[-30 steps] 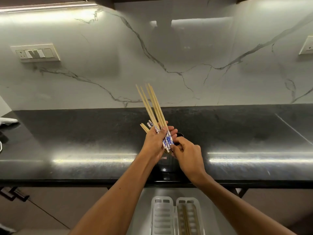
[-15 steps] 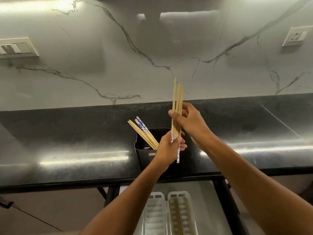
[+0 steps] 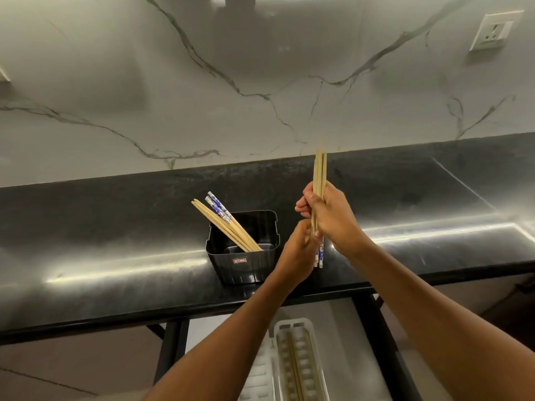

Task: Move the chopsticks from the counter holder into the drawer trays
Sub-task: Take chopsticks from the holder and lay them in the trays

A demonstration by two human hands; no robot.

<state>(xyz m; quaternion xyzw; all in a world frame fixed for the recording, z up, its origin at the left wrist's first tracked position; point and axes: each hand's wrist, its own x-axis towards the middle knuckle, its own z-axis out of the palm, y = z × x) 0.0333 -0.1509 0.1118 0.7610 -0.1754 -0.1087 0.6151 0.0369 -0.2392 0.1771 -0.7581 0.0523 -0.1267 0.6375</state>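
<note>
A bundle of wooden chopsticks point(image 3: 319, 175) with blue-and-white ends stands upright, right of the holder and above the counter's front edge. My right hand point(image 3: 333, 215) grips its middle. My left hand point(image 3: 298, 250) pinches it lower down, near the patterned ends. The black square holder point(image 3: 243, 264) sits on the counter with several more chopsticks point(image 3: 223, 221) leaning out to its upper left. Below the counter, white slotted trays point(image 3: 292, 360) lie in the open drawer; a few chopsticks point(image 3: 293, 369) lie in the right one.
The black counter point(image 3: 115, 256) runs left to right under a marble wall. A white socket point(image 3: 495, 33) is mounted at the upper right. Black drawer frame rails point(image 3: 385, 348) flank the trays on either side.
The bundle has been lifted out of the holder and carried right, now upright. My right hand took hold of it beside the left; the remaining chopsticks stay leaning in the holder.
</note>
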